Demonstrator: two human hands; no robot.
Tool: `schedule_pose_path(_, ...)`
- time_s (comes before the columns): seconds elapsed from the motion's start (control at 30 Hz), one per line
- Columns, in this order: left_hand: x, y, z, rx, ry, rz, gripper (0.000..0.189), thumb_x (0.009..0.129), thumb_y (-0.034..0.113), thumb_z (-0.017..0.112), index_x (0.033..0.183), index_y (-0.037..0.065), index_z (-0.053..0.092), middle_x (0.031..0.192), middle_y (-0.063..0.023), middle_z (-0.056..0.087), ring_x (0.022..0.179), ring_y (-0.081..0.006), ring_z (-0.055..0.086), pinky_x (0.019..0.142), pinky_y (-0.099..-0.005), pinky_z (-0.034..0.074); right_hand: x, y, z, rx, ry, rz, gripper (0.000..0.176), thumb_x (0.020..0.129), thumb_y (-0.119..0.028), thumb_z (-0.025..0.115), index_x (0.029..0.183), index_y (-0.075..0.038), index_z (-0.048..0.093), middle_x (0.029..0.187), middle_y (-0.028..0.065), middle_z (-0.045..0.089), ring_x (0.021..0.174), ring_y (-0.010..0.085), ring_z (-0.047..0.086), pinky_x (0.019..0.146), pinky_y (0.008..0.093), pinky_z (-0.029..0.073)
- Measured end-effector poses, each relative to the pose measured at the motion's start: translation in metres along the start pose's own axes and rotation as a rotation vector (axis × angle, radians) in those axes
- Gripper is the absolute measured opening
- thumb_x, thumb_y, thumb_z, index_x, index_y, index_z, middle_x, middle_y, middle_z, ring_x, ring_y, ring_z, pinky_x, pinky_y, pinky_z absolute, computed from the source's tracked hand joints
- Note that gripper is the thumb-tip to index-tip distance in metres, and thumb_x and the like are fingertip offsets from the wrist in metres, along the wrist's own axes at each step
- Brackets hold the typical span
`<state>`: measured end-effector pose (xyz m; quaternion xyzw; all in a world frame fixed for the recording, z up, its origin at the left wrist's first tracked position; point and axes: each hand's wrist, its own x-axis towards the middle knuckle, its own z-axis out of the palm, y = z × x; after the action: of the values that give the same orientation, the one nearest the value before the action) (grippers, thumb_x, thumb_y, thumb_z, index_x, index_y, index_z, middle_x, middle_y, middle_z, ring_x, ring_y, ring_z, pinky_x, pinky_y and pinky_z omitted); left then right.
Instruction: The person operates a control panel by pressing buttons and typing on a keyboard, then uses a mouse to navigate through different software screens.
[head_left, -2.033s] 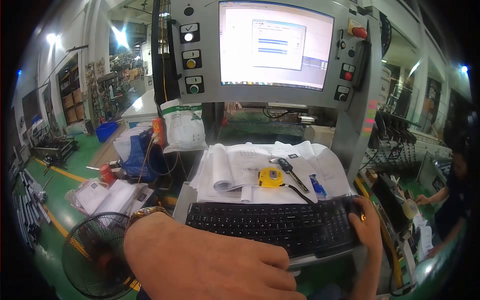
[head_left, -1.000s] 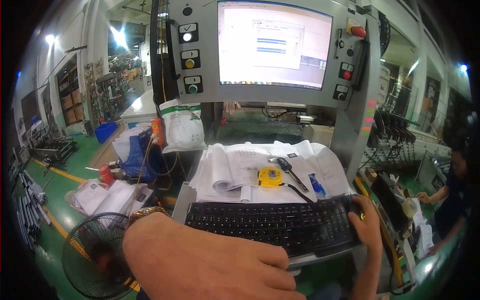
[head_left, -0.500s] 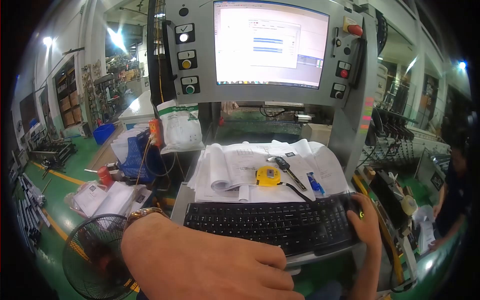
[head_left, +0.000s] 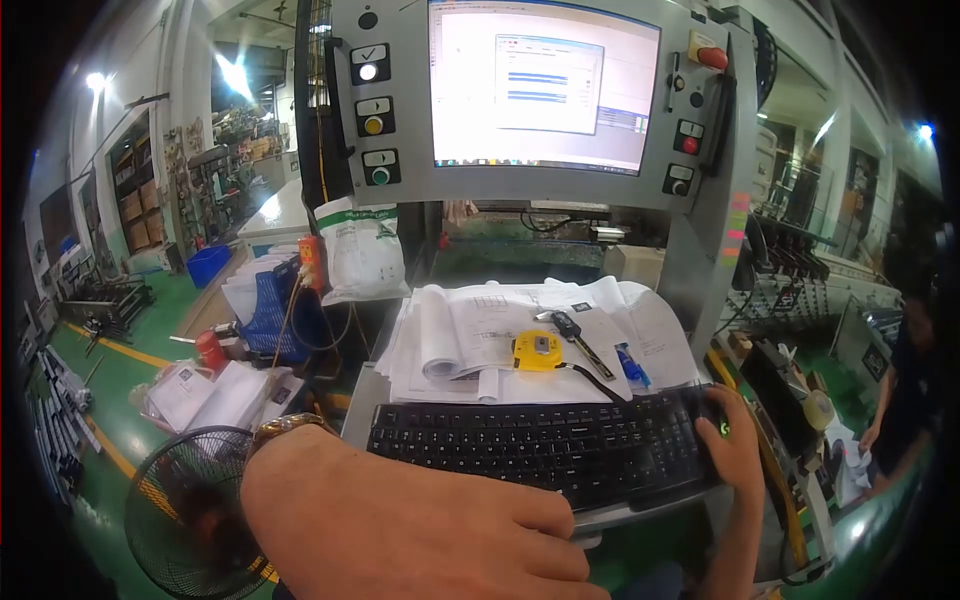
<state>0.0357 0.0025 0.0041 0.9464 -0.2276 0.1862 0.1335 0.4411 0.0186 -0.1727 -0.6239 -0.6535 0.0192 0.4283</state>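
Note:
Close to the camera, my left hand (head_left: 430, 520) reaches across in front of the keyboard (head_left: 540, 445), back of the hand up. Its fingers are curled under and their tips are hidden, so I cannot see whether they hold anything. A watch (head_left: 285, 428) is on that wrist. At the keyboard's right end, my right hand (head_left: 738, 440) is closed round a dark computer mouse (head_left: 725, 426) that shows a green glow. Behind the keyboard lie paper drawings (head_left: 470, 310) with a yellow tape measure (head_left: 537, 351), a caliper-like tool (head_left: 580, 342) and a blue item (head_left: 631, 366) on them.
A machine control panel with a lit screen (head_left: 545, 90) stands ahead, with a red emergency button (head_left: 712, 58). A white bag (head_left: 362, 250) hangs left, above a blue basket (head_left: 275, 320). A black fan (head_left: 195, 510) stands lower left. Another person (head_left: 905, 390) is at right.
The window on the screen now has a darker, clearer border. The other person's arm at right has shifted, and the white material near it has moved. My hands stay almost still.

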Motion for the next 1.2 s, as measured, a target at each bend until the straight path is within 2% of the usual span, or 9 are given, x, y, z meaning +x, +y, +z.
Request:
schedule_pose_path(0.17, -0.008, -0.009, 0.012, 0.113, -0.017, 0.066, 0.078, 0.105, 0.061, 0.052, 0.147, -0.005, 0.058, 0.108, -0.0137, 0.073, 0.092, -0.0268, 0.069, 0.081, -0.0382, 0.048, -0.001, 0.0, 0.0, 0.0, 0.002, -0.01, 0.048, 0.089, -0.013, 0.073, 0.133, 0.001, 0.063, 0.147, 0.021, 0.059, 0.137, 0.0377, 0.057, 0.116, 0.0432, 0.042)
schedule_pose_path(0.4, 0.0, -0.001, -0.001, 0.013, -0.024, 0.016, 0.083, 0.104, 0.065, 0.05, 0.147, -0.005, 0.058, 0.109, -0.0138, 0.073, 0.093, -0.0268, 0.07, 0.082, -0.0382, 0.048, -0.001, -0.003, 0.0, -0.004, -0.003, -0.002, 0.048, 0.089, -0.012, 0.073, 0.133, 0.001, 0.063, 0.147, 0.0194, 0.06, 0.136, 0.0364, 0.058, 0.115, 0.0421, 0.043)
schedule_pose_path(0.53, -0.004, -0.002, 0.006, -0.016, 0.047, 0.006, 0.083, 0.104, 0.066, 0.049, 0.147, -0.004, 0.058, 0.109, -0.0136, 0.073, 0.093, -0.0267, 0.069, 0.083, -0.0381, 0.048, 0.0, 0.0, 0.0, -0.019, -0.002, -0.011, 0.047, 0.089, -0.013, 0.073, 0.133, 0.001, 0.063, 0.146, 0.0191, 0.06, 0.135, 0.0359, 0.059, 0.114, 0.0416, 0.043)
schedule_pose_path(0.63, -0.002, -0.001, 0.001, -0.01, 0.011, 0.007, 0.082, 0.105, 0.065, 0.049, 0.147, -0.004, 0.058, 0.109, -0.0135, 0.073, 0.093, -0.0268, 0.069, 0.083, -0.0382, 0.048, 0.0, -0.006, 0.0, 0.051, 0.003, 0.025, 0.049, 0.085, -0.011, 0.071, 0.132, 0.002, 0.063, 0.144, 0.0225, 0.061, 0.138, 0.0377, 0.056, 0.119, 0.0429, 0.039)
schedule_pose_path(0.8, -0.006, -0.003, 0.01, -0.019, 0.094, 0.016, 0.081, 0.105, 0.065, 0.048, 0.147, -0.004, 0.058, 0.109, -0.0136, 0.072, 0.092, -0.0271, 0.069, 0.082, -0.0383, 0.048, 0.0, -0.004, -0.001, 0.016, -0.007, -0.004, 0.047, 0.088, -0.012, 0.072, 0.132, 0.001, 0.064, 0.146, 0.0205, 0.06, 0.136, 0.0364, 0.058, 0.116, 0.0423, 0.042)
schedule_pose_path(0.97, -0.003, -0.002, 0.003, 0.012, 0.02, 0.02, 0.082, 0.105, 0.065, 0.048, 0.147, -0.004, 0.058, 0.109, -0.0132, 0.072, 0.092, -0.0269, 0.069, 0.082, -0.038, 0.047, 0.0, -0.003, -0.001, -0.006, -0.007, -0.006, 0.046, 0.089, -0.014, 0.072, 0.133, 0.001, 0.064, 0.147, 0.0198, 0.06, 0.135, 0.0363, 0.059, 0.115, 0.042, 0.043)
schedule_pose_path(1.2, -0.006, -0.001, 0.009, -0.021, 0.079, -0.002, 0.079, 0.105, 0.062, 0.049, 0.147, -0.003, 0.058, 0.109, -0.0123, 0.072, 0.092, -0.0263, 0.069, 0.082, -0.0373, 0.047, 0.0, -0.003, -0.001, -0.02, -0.005, -0.006, 0.046, 0.09, -0.014, 0.072, 0.133, 0.0, 0.064, 0.147, 0.0195, 0.06, 0.136, 0.0367, 0.059, 0.114, 0.0423, 0.043)
